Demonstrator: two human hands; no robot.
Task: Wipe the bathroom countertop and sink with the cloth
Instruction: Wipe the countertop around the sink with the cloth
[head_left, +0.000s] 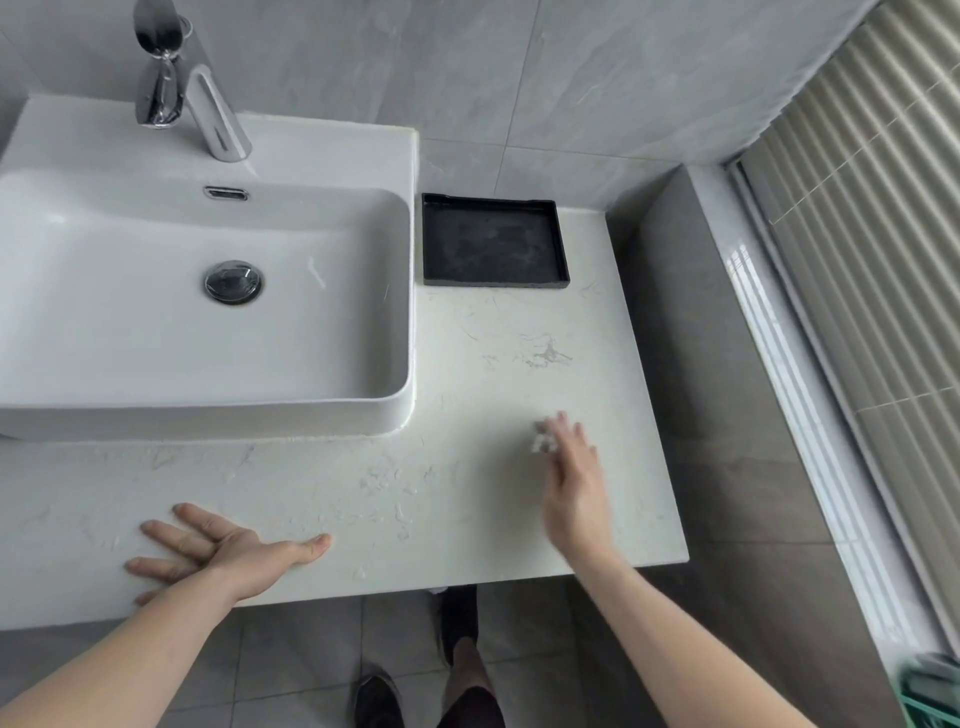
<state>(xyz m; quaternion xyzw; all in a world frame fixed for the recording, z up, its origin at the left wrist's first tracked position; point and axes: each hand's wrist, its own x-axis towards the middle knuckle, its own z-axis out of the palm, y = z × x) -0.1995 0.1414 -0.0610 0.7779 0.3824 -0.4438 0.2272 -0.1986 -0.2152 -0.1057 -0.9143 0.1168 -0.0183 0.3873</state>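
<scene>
A white marble-look countertop (467, 405) fills the middle of the view, with wet smears near its front. A white rectangular sink (156, 338) sits on its left part, with a chrome drain plug (232, 281) and a chrome faucet (208, 109) behind. My left hand (218, 556) lies flat on the counter's front edge, fingers spread. My right hand (574, 483) hovers over the counter's right part, fingers extended, blurred, with a small white scrap (543, 440) at its fingertips. I cannot tell whether the scrap is held. No cloth is visible.
A black shallow tray (493, 241) sits at the back of the counter beside the sink. Grey tiled wall stands behind, and a grey ledge (691, 312) and ribbed blind (883, 208) lie to the right. A green item (932, 691) shows at the bottom right corner. My feet stand on the tiled floor below.
</scene>
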